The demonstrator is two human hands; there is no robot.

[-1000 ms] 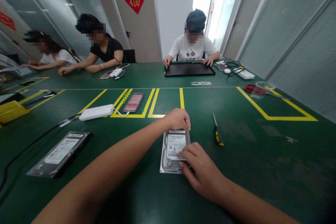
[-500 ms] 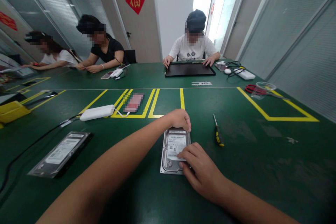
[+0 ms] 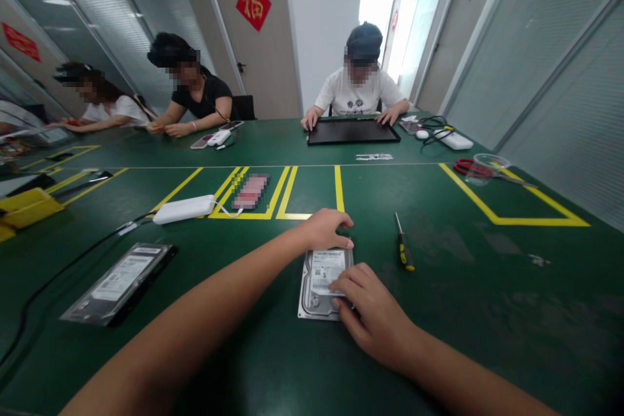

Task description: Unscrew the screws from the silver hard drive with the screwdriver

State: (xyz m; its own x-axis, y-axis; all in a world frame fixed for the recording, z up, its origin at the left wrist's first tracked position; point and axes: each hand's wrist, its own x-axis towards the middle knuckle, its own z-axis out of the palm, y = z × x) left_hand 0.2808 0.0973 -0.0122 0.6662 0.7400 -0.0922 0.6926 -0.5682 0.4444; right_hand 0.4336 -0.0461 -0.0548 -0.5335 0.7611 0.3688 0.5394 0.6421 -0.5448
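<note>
A silver hard drive [image 3: 314, 302] with a white label lies flat on the green table in front of me. Over its far end is my left hand [image 3: 329, 229], thumb and fingers apart with nothing visible between them; it covers part of that end. My right hand [image 3: 368, 305] is at the drive's right side, its fingertips bent over the label and lower cover, holding it against the table. To the right lies a yellow-and-black screwdriver [image 3: 404, 250], its shaft pointing away from me.
A second hard drive [image 3: 119, 279] lies at the left, near a white power bank [image 3: 184, 209] with a black cable. Red-handled scissors [image 3: 474, 168] and a clear plastic lid [image 3: 491, 162] are at the far right. Across the table, a co-worker's hands rest on a black panel [image 3: 353, 131].
My left hand has spread its thumb and fingers apart and shifted slightly left at the drive's far end. My right hand stays on the drive. The view has tilted a little.
</note>
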